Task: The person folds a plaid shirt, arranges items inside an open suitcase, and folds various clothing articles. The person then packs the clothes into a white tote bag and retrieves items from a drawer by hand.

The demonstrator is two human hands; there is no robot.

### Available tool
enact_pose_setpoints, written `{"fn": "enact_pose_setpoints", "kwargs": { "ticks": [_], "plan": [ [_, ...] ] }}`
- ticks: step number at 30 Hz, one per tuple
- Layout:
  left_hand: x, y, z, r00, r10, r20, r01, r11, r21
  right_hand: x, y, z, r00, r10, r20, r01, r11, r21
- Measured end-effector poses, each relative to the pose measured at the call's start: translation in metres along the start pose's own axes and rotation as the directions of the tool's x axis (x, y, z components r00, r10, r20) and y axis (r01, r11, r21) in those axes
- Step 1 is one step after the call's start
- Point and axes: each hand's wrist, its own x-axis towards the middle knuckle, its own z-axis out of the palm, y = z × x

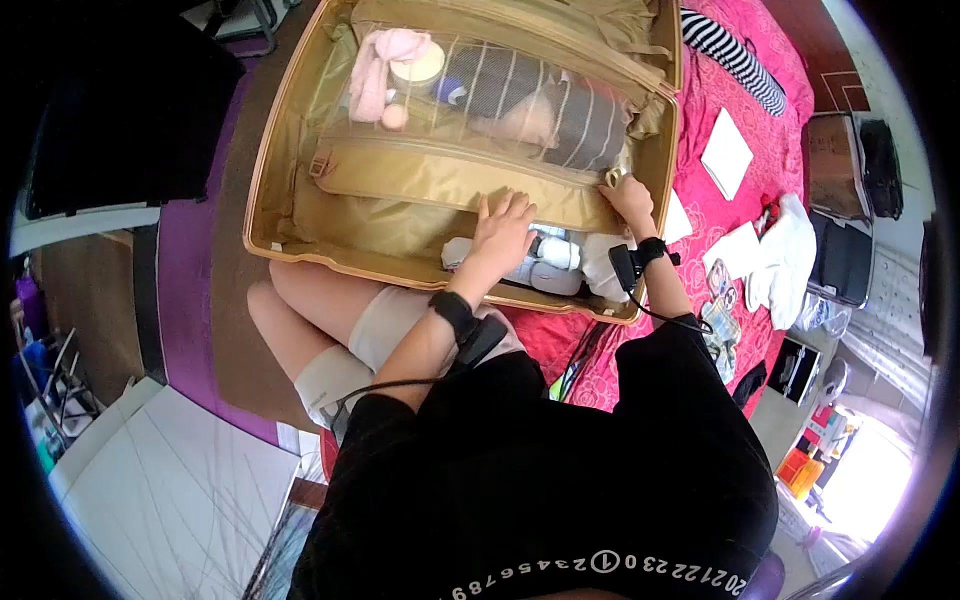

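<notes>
An open gold suitcase (262, 200) lies in front of me. My left hand (503, 232) rests with fingers spread on the lower edge of the gold fabric divider panel (420, 180). At the panel's right end, my right hand (630, 200) is closed with its fingers pinched by a small pale loop (613, 178); what exactly it grips is hidden. Behind the panel's mesh show a pink plush item (372, 85), a round cream-lidded container (418, 64) and grey striped fabric (585, 125). Below the panel, a grey rolled item (555, 278) and white cloth (603, 265) are partly covered.
The suitcase stands on a bed with a pink cover (690, 270). To the right lie a white sheet (727, 155), white cloth (782, 260) and a striped black-and-white item (735, 55). A white surface (170, 480) is at lower left. Cables run from both wrist straps.
</notes>
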Motion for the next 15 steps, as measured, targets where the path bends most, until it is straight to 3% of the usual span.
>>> {"fn": "enact_pose_setpoints", "kwargs": {
  "ticks": [2, 3, 5, 10, 15],
  "plan": [
    [-0.002, -0.01, 0.021, 1.0, -0.022, -0.009, 0.022, 1.0, -0.002, 0.008, 0.006, 0.011, 0.999, 0.053, 0.0, -0.053, 0.999, -0.014],
    [-0.005, -0.013, 0.028, 1.0, -0.022, 0.012, 0.021, 0.999, 0.034, 0.02, 0.013, 0.018, 0.993, 0.092, 0.079, -0.088, 0.994, -0.061],
    [-0.008, -0.018, 0.033, 0.999, -0.026, 0.047, 0.021, 0.994, 0.108, 0.019, 0.015, 0.015, 0.992, 0.046, 0.121, -0.034, 0.995, -0.099],
    [-0.006, -0.014, 0.028, 0.985, -0.089, 0.147, 0.081, 0.995, 0.056, 0.012, -0.011, 0.005, 0.985, -0.003, 0.17, 0.04, 0.975, -0.218],
    [-0.01, -0.019, 0.037, 0.994, -0.065, 0.086, 0.062, 0.997, 0.041, 0.017, -0.026, 0.004, 0.968, -0.03, 0.247, 0.119, 0.928, -0.352]
  ]
}}
